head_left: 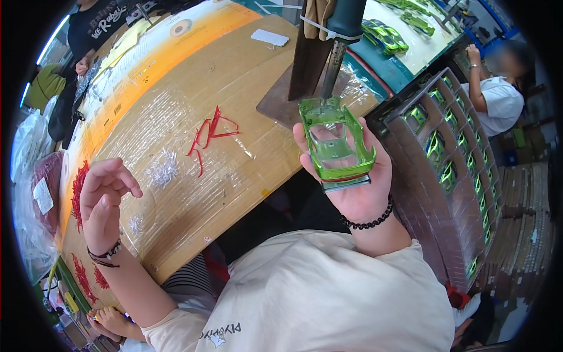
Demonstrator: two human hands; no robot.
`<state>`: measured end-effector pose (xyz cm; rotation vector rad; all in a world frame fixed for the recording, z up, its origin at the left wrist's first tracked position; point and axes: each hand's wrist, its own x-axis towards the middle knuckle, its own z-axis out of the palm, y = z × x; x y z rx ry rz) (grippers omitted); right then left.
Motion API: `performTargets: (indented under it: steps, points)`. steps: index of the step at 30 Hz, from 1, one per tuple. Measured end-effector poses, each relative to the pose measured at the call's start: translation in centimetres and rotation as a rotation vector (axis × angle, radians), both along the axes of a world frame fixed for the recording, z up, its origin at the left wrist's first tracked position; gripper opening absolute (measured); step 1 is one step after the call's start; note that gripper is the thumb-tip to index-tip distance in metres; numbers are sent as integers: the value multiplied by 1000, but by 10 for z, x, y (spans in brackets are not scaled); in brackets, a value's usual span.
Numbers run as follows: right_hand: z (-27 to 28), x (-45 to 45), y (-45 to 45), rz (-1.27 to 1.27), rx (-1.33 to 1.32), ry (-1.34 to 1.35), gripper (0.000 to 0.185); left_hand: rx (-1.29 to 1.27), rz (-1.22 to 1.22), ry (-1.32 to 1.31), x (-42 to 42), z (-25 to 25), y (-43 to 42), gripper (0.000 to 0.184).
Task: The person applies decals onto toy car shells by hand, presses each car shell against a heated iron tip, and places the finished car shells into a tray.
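The left hand (108,193) is hovering half-curled and empty near a pile of white bits (162,170). The right hand (369,190) is cupping a green toy car shell (335,152) on its palm, thumb and fingers spreading around it. The shell's long axis is running away from the wearer, leaning slightly left, its far end pointing towards a metal-barrelled tool (334,67); which end is the front, I cannot tell.

The car shell (335,151) is bright green. Left of it, strips (213,122) are red and a heap (162,169) white; right of it, the tray (419,205) is brown; below it, the shirt (328,281) is cream and cloth (190,280) black-and-white striped.
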<state>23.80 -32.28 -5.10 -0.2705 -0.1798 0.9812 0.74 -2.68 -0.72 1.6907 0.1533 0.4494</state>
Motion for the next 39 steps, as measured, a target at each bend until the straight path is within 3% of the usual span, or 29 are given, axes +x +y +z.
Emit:
performTargets:
  steps: [11,39]
  points:
    - [3,1,5,94,166,208,49,7,-18,13,-1,1,0,55]
    - [5,-1,10,134,184,180,49,1,-24,50,-1,-3,2,58]
